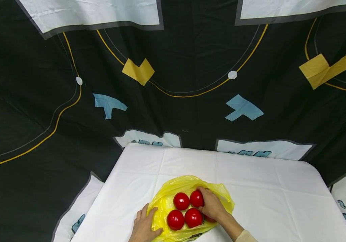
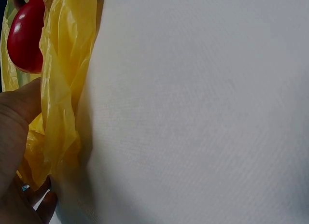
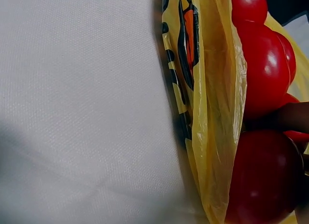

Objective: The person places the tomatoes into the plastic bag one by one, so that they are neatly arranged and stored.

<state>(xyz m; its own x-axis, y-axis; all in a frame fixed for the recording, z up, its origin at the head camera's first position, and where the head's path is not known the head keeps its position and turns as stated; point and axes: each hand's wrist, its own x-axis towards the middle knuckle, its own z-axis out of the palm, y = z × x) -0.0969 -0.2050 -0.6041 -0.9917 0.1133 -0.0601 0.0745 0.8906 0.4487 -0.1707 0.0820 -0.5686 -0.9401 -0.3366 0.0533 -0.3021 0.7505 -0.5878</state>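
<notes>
A yellow plastic bag (image 1: 162,201) lies spread open on the white-covered table, with several shiny red tomatoes (image 1: 175,220) inside it. At the bag's left edge my left hand (image 1: 144,225) holds the plastic; in the left wrist view the thumb is over the rim and other fingers (image 2: 47,207) are outside. My right hand (image 1: 212,205) reaches into the bag and grips the upper right tomato (image 1: 196,199) between thumb and fingers. One more tomato (image 1: 210,219) is mostly hidden under that hand. In the right wrist view, a large tomato (image 3: 263,178) sits just below a dark finger (image 3: 292,118).
The white cloth (image 1: 270,201) covers the table around the bag, with faint creases. Behind the table hangs a dark printed cloth (image 1: 176,117) with yellow, blue and white shapes. Black and orange print (image 3: 189,35) marks the bag's near side.
</notes>
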